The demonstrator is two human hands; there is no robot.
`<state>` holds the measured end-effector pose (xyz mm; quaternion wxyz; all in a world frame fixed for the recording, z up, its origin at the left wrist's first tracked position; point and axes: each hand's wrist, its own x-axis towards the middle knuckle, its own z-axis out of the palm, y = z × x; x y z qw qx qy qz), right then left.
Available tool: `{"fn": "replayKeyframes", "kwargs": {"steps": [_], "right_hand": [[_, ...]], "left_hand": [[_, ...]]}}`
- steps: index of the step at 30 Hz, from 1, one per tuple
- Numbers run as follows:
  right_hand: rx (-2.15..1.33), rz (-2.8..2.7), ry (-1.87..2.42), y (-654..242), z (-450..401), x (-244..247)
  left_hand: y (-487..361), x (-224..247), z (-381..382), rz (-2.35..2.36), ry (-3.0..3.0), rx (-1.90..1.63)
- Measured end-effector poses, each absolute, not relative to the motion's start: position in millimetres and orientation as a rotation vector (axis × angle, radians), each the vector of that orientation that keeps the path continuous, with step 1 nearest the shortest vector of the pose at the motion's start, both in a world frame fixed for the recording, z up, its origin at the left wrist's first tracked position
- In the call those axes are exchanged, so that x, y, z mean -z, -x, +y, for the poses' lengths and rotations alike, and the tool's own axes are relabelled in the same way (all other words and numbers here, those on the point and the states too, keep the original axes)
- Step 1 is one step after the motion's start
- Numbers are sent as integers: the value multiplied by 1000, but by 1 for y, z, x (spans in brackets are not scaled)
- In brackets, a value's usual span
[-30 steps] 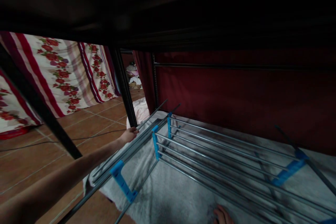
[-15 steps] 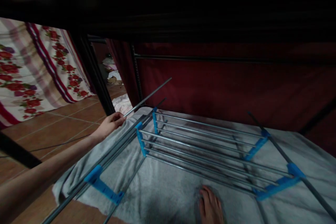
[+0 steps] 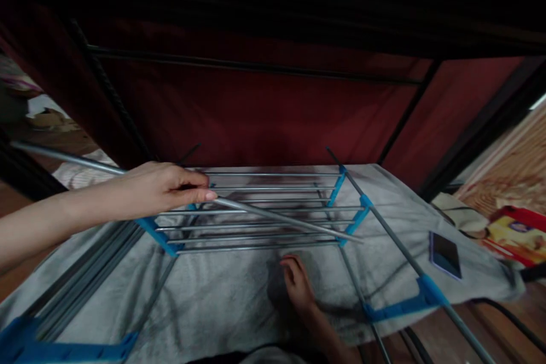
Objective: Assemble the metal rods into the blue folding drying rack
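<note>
My left hand (image 3: pixel 170 185) grips a thin metal rod (image 3: pixel 273 215) between thumb and fingers. The rod slants across the view, its left end higher and its right end over a rack (image 3: pixel 256 247) of metal bars joined by blue plastic brackets. Near the front of this rack, my right hand (image 3: pixel 299 287) hovers over or rests on the grey cloth (image 3: pixel 222 307); which of these I cannot tell. Its fingers are loosely bent, with a gap at the thumb and nothing visible in them. Several tubes (image 3: pixel 94 273) lie side by side at the left.
A phone (image 3: pixel 446 255) lies on the cloth to the right. Beyond it is a red and yellow package (image 3: pixel 518 233). A dark red curtain (image 3: pixel 273 108) hangs behind the rack, and a dark frame overhangs the top. Black cable (image 3: pixel 512 318) runs at the lower right.
The view has turned to the right, bringing the phone and package in. My left hand has brought the rod over the rack and tilted its right end down. My right hand shows more fully.
</note>
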<state>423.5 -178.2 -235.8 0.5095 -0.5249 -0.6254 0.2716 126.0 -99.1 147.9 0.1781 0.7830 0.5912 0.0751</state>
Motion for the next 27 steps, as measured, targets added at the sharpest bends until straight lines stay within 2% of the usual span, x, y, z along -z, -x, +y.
{"fn": "replayKeyframes", "kwargs": {"steps": [3,7,13,22,27], "right_hand": [[-784,-1324,1222,-431,-179,223],[-952,-1000,1210,-444,-183,213],[-1014,-713,1227,-470,-187,210],[-1176,-322,1059,-498,-191,180],[-1254,-331,1006,-507,-200,179]], "left_hand": [[-169,-153,-96,1509,-2384,17],[-222,-149,-104,1382,-2515,-9],[-273,-132,-113,1322,-2755,-6],[-301,-87,-114,1150,-2816,-42],[-279,-33,-142,1293,-2589,-188]]}}
